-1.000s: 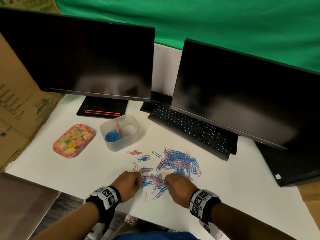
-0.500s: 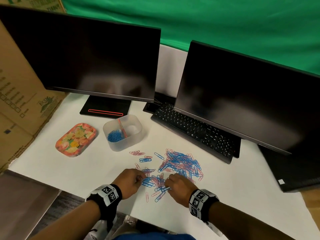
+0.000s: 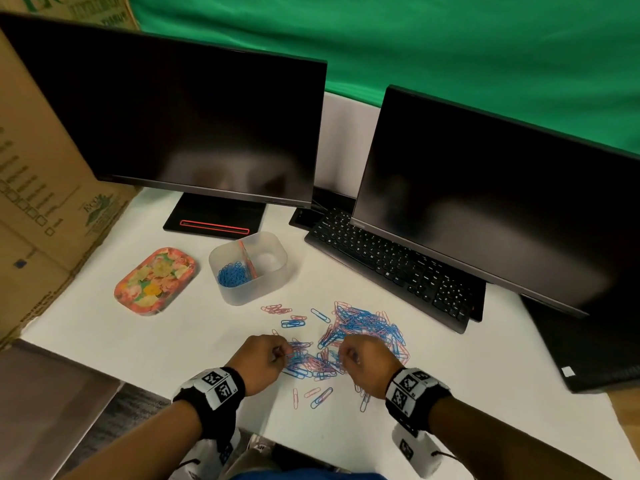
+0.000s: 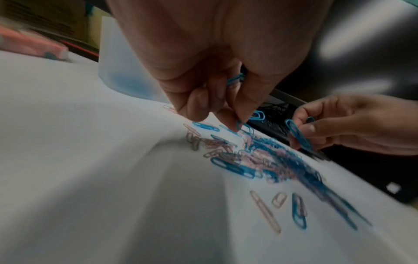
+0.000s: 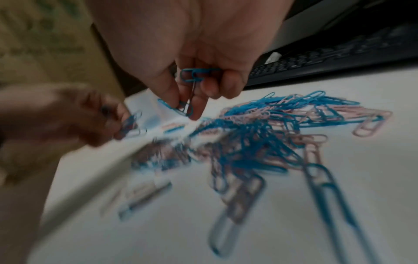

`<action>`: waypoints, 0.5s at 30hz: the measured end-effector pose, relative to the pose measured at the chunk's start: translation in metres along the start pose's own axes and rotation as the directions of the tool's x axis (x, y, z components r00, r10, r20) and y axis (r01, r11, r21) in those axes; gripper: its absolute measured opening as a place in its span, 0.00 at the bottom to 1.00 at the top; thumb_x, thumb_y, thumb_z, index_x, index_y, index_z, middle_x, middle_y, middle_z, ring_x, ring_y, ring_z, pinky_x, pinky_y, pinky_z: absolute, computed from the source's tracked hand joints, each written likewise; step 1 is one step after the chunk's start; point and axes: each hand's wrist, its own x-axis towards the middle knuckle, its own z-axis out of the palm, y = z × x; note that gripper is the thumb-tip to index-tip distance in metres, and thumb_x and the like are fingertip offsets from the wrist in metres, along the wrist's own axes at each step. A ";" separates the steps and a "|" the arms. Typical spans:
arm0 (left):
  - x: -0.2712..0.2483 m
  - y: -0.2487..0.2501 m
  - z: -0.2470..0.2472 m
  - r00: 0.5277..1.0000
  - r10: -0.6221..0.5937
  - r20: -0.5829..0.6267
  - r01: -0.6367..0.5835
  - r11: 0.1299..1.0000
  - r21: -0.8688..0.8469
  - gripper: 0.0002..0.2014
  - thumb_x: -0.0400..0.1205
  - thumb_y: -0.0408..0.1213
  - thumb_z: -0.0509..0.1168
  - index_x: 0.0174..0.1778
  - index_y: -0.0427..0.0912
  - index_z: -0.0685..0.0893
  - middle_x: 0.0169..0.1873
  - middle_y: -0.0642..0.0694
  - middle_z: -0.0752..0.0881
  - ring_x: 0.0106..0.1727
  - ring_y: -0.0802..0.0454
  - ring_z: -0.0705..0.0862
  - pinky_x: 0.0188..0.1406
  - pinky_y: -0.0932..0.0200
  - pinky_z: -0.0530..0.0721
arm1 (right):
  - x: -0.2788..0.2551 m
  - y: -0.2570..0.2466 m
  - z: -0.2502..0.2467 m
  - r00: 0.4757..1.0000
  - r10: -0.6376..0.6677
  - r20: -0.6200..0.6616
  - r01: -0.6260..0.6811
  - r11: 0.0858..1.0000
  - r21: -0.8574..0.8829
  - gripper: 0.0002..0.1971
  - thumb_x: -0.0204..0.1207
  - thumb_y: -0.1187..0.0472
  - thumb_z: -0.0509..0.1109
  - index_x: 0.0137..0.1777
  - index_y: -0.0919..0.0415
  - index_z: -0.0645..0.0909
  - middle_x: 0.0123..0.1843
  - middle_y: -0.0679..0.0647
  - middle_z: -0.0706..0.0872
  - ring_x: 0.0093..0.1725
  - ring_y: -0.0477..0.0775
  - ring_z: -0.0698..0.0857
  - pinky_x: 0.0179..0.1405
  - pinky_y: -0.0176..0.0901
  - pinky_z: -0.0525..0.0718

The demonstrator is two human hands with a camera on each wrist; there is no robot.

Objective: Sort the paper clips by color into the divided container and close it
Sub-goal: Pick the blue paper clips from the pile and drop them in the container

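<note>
A heap of blue and pink paper clips [image 3: 360, 332] [image 4: 269, 157] [image 5: 267, 135] lies on the white table. Behind it to the left stands the translucent divided container [image 3: 273, 268], with blue clips [image 3: 233, 273] in its left compartment. My left hand [image 3: 261, 362] [image 4: 226, 114] hovers over the heap's near left edge and pinches blue paper clips [image 4: 236, 79]. My right hand [image 3: 363, 358] [image 5: 190, 107] is over the heap's near middle, its fingers curled round blue paper clips [image 5: 192, 75] [image 4: 298, 134].
A floral lid [image 3: 154, 280] lies left of the container. Two dark monitors [image 3: 180, 126] [image 3: 495, 216] and a black keyboard [image 3: 391, 268] stand behind. A cardboard box [image 3: 38, 188] rises at the left. A few stray clips [image 3: 320, 398] lie near the table's front edge.
Both hands stay at the near edge of the heap. They have drifted a little apart, and each keeps picking up blue clips.
</note>
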 end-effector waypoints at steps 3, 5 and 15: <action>0.005 0.006 -0.006 0.997 -0.048 -0.067 0.039 0.989 -0.140 0.09 0.76 0.29 0.68 0.37 0.50 0.85 0.36 0.52 0.87 0.36 0.61 0.81 0.36 0.79 0.73 | 0.012 -0.014 -0.015 0.994 0.111 -0.017 -0.101 0.947 0.305 0.07 0.77 0.70 0.64 0.40 0.62 0.82 0.39 0.54 0.87 0.40 0.48 0.85 0.50 0.43 0.84; 0.009 0.011 -0.013 0.991 -0.097 -0.087 0.067 0.953 -0.297 0.08 0.77 0.27 0.68 0.41 0.44 0.87 0.37 0.48 0.88 0.34 0.61 0.82 0.34 0.76 0.75 | 0.021 -0.028 -0.026 0.992 0.122 0.009 -0.112 0.877 0.468 0.10 0.77 0.77 0.63 0.40 0.65 0.82 0.36 0.55 0.85 0.35 0.42 0.84 0.46 0.38 0.83; 0.020 0.032 -0.080 0.903 -0.396 -0.167 0.050 0.482 -0.875 0.11 0.80 0.19 0.59 0.37 0.35 0.81 0.29 0.41 0.77 0.23 0.51 0.74 0.21 0.61 0.76 | 0.089 -0.107 -0.037 0.949 0.177 0.260 -0.314 0.473 0.823 0.13 0.78 0.78 0.59 0.60 0.74 0.78 0.35 0.63 0.81 0.29 0.58 0.85 0.23 0.40 0.80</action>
